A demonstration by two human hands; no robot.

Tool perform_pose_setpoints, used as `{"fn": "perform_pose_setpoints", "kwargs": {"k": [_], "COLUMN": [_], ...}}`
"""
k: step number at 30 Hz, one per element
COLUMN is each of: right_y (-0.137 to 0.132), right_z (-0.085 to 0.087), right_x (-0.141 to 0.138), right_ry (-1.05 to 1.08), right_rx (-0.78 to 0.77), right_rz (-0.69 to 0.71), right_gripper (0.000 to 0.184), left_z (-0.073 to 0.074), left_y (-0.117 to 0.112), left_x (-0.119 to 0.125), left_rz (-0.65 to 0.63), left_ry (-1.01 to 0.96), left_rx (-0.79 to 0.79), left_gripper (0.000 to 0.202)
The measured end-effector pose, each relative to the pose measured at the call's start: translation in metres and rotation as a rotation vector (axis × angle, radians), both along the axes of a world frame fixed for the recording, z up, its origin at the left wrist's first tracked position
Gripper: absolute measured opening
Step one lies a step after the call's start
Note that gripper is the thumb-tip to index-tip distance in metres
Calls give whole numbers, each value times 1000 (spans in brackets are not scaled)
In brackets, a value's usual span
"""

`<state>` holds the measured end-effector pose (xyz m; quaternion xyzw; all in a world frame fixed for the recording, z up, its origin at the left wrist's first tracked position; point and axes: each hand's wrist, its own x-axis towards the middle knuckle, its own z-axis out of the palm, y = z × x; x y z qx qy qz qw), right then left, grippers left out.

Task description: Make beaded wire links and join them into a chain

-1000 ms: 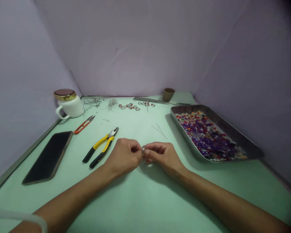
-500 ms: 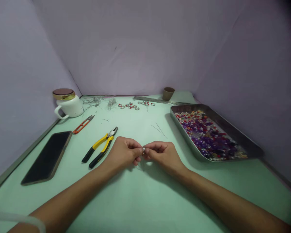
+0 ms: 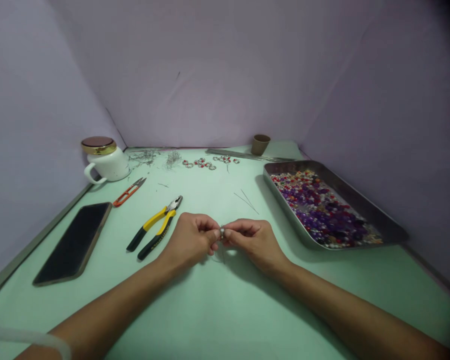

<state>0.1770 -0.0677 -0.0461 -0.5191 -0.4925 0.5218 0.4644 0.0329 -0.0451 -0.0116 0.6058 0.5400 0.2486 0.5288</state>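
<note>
Between the fingertips of both hands is a small beaded wire piece (image 3: 222, 232), silvery and mostly covered by the fingers. My left hand (image 3: 196, 234) pinches it from the left, thumb against forefinger. From the right, my right hand (image 3: 254, 240) pinches it the same way. Thin wire ends (image 3: 222, 256) hang below the fingers. Just left of my left hand lie combination pliers (image 3: 155, 227) with yellow and black handles. Beyond the hands, a few loose wire pieces (image 3: 247, 201) rest on the green table.
A metal tray (image 3: 290, 212) of mixed beads stands at right. Ring-shaped beaded pieces (image 3: 202, 163), wire scraps (image 3: 144, 157), a bundle of straight wires (image 3: 243, 155) and a brown cup (image 3: 260, 144) are at the back. At left are a lidded mug (image 3: 110, 165), orange thread snips (image 3: 129, 192) and a phone (image 3: 73, 243).
Both hands stay almost in place, still pinching the small piece. The wire ends beneath the fingers have shifted slightly.
</note>
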Motion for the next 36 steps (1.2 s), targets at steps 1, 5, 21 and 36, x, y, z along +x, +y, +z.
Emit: {"fn": "perform_pose_setpoints", "kwargs": {"k": [1, 5, 21, 36], "right_y": [0, 2, 6, 6], "right_z": [0, -3, -7, -8], "right_x": [0, -1, 1, 3], "right_ry": [7, 119, 287, 131], "right_rx": [-6, -74, -128, -71], "right_rz": [0, 11, 3, 13], "right_gripper": [11, 13, 19, 11], "left_z": [-1, -7, -6, 0], "left_y": [0, 4, 11, 7], "left_x": [0, 1, -1, 1], "left_rz": [-3, 37, 4, -25], "left_ry": [-9, -10, -11, 87], "left_rx": [2, -11, -55, 20], "left_gripper": [7, 7, 5, 8]}}
